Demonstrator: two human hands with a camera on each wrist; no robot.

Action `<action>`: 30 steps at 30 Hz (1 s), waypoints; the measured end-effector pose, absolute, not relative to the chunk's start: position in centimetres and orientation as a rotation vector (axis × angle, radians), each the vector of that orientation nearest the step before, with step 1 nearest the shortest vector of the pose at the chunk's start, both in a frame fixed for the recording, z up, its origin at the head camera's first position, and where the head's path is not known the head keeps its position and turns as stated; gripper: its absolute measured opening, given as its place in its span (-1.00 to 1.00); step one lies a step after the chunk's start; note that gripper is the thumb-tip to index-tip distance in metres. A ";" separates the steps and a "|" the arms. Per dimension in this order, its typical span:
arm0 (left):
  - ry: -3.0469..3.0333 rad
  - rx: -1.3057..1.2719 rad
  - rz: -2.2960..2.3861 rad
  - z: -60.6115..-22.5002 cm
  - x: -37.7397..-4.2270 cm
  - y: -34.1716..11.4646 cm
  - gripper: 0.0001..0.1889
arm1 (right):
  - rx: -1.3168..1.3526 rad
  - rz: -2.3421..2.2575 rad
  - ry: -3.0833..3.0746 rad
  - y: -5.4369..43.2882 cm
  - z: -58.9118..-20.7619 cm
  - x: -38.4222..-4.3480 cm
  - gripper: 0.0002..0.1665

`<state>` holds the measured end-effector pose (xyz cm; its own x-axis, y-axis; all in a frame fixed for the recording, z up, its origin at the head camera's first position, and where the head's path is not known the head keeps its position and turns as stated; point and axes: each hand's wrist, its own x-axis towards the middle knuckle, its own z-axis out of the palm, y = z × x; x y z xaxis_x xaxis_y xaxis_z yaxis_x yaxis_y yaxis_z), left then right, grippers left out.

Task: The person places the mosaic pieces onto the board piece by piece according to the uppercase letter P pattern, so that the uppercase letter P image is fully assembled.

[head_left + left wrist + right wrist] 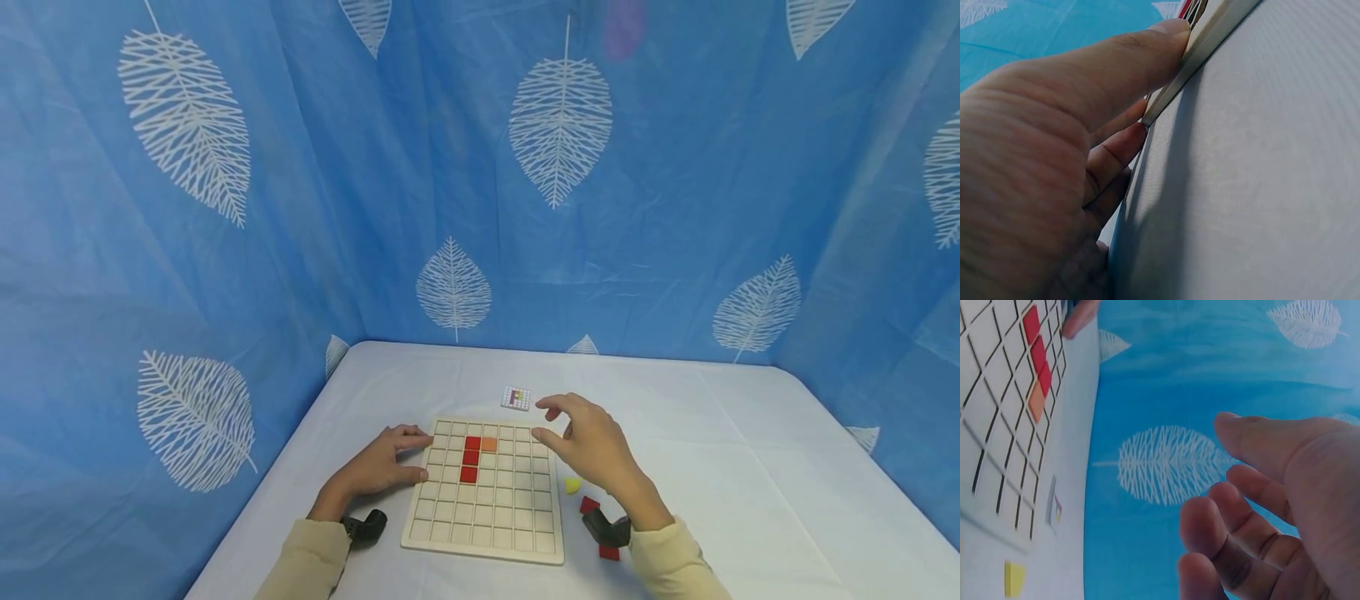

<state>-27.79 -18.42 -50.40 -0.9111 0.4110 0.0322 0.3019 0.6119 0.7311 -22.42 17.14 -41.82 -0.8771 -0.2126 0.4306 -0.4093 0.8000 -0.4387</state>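
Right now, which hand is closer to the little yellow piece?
Right. The right hand is just beyond the yellow piece; the left hand is across the board, touching its left edge.

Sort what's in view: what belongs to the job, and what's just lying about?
Likely the job's:
grid board
red tiles on it
orange tile
patterned card
loose yellow piece
loose red pieces

Apparently just surroundings:
blue curtain
white table
wrist devices

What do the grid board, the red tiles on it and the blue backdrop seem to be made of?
Grid board: probably wood, possibly plastic, matte; pale cream with no strong glare.
Red tiles: painted wood or plastic, unclear; flat, even colour.
Blue backdrop: fabric or thin sheeting, slightly sheened; creases and soft folds show.
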 end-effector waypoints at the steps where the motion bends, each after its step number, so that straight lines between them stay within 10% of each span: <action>1: 2.691 0.594 1.185 -50.4 -27.8 -18.4 -0.32 | 0.464 0.763 -2.622 17.5 -41.9 -22.4 -0.51; 30: 2.703 0.596 1.168 -50.5 -27.9 -18.4 -0.33 | 0.260 0.738 -2.841 22.9 -43.7 -21.2 -0.49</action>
<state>-27.90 -18.45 -50.54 -0.9122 0.4086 0.0300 0.3018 0.6208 0.7235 -21.15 22.87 -43.67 -0.9657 -0.1203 0.2301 -0.2171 0.8602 -0.4614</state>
